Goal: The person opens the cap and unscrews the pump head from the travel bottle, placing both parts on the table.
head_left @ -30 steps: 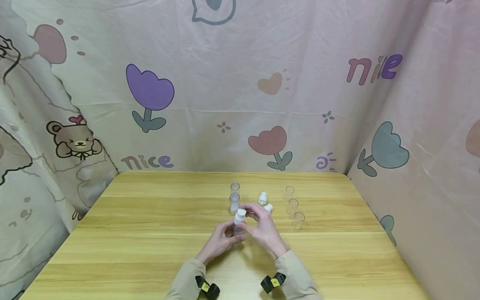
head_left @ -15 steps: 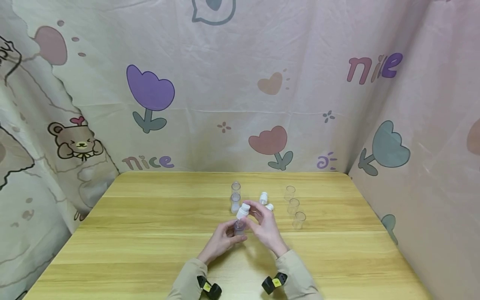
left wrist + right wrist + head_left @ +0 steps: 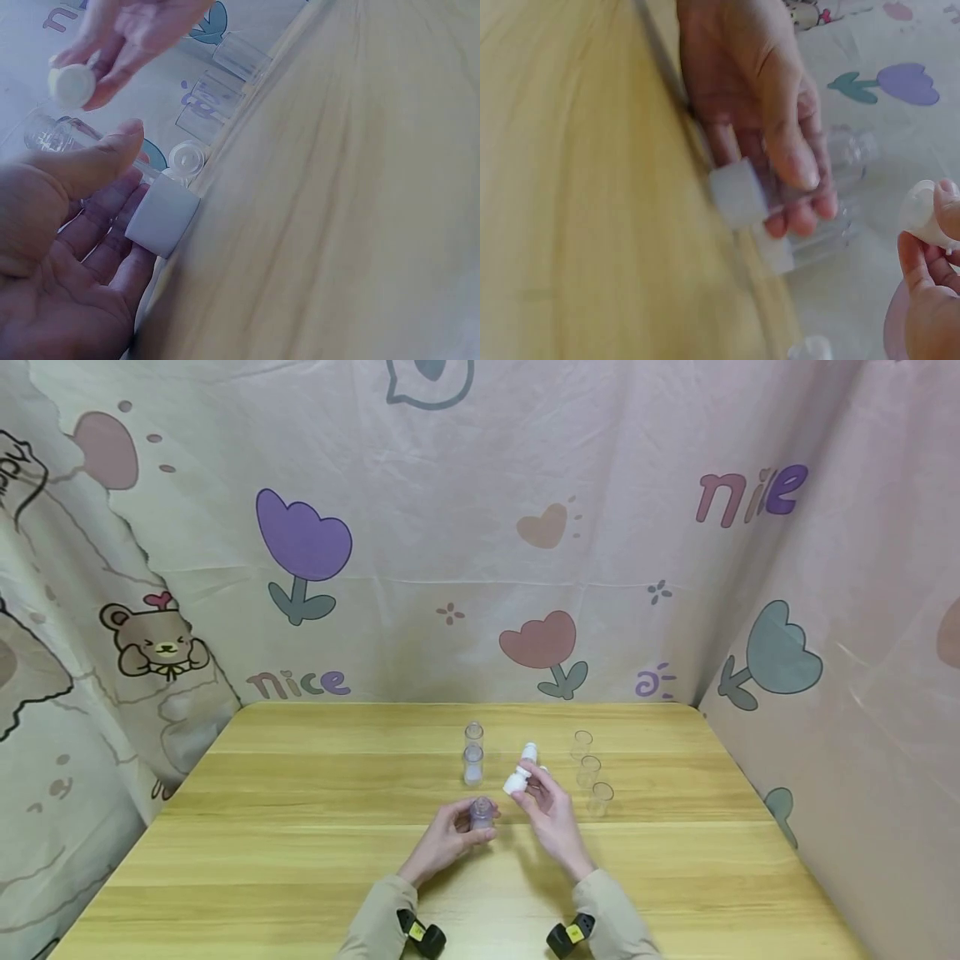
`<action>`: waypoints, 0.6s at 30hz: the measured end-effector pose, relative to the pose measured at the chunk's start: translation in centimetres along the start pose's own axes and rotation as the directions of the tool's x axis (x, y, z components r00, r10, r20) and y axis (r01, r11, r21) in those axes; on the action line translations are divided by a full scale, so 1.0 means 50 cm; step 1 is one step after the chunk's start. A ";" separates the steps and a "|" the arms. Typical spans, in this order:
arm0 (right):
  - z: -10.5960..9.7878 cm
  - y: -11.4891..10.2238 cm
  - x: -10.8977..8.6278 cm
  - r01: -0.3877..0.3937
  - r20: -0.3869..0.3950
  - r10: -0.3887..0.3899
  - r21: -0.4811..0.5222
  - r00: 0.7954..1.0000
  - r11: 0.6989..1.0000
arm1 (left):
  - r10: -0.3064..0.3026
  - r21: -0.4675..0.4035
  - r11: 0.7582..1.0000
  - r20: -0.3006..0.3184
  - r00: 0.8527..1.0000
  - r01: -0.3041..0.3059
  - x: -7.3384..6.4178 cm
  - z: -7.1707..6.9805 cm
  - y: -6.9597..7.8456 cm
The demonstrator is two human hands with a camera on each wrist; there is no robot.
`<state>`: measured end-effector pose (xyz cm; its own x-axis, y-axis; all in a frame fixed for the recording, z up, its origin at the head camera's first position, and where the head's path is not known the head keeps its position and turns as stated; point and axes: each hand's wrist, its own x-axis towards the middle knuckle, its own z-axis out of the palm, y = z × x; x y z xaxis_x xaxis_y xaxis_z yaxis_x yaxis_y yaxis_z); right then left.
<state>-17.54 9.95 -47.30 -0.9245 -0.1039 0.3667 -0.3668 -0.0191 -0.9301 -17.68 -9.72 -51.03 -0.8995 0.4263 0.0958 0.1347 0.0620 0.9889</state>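
My left hand [image 3: 441, 843] grips a small clear bottle [image 3: 482, 815] near the table's middle; its neck is uncovered. In the left wrist view, the thumb lies along the bottle and its thick white base [image 3: 163, 219] sticks out below the hand. To the right, my right hand [image 3: 557, 827] pinches a white pump head [image 3: 515, 782], tilted and apart from the bottle. The right wrist view shows that same pump head [image 3: 921, 214] between thumb and fingers. Behind my right hand lies another white pump head [image 3: 530, 752], with one more mostly hidden by the fingers.
Two similar clear bottles, one nearer [image 3: 473, 767] and one farther [image 3: 473, 733], stand in line beyond my left hand. Three clear caps, far [image 3: 582, 745], middle [image 3: 588, 772] and near [image 3: 601, 799], stand in a row to the right. A patterned cloth [image 3: 420, 643] hangs behind the wooden table [image 3: 300, 827].
The white pump head has come off the bottle's neck. My right hand has carried it up and to the right, tilting it. My left hand has stayed nearly still with the bottle.
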 end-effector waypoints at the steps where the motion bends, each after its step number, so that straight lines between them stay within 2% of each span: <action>1: -0.005 0.003 -0.001 -0.010 -0.005 0.010 -0.017 1.000 1.000 | -0.004 -0.004 1.000 0.002 1.000 0.004 0.000 0.000 0.000; 8: -0.032 0.017 -0.014 -0.104 -0.055 0.096 -0.146 0.994 0.984 | -0.014 -0.004 1.000 0.004 1.000 0.014 0.000 0.000 0.005; 18: -0.054 0.031 -0.017 -0.149 -0.053 0.139 -0.317 0.989 0.937 | -0.023 0.002 1.000 -0.002 1.000 0.023 -0.001 0.000 0.007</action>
<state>-17.62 12.67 -48.97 -0.9708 -0.0523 0.2340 -0.2384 0.3132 -0.9193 -17.61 -9.70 -50.70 -0.9031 0.4231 0.0734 0.1148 0.0731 0.9907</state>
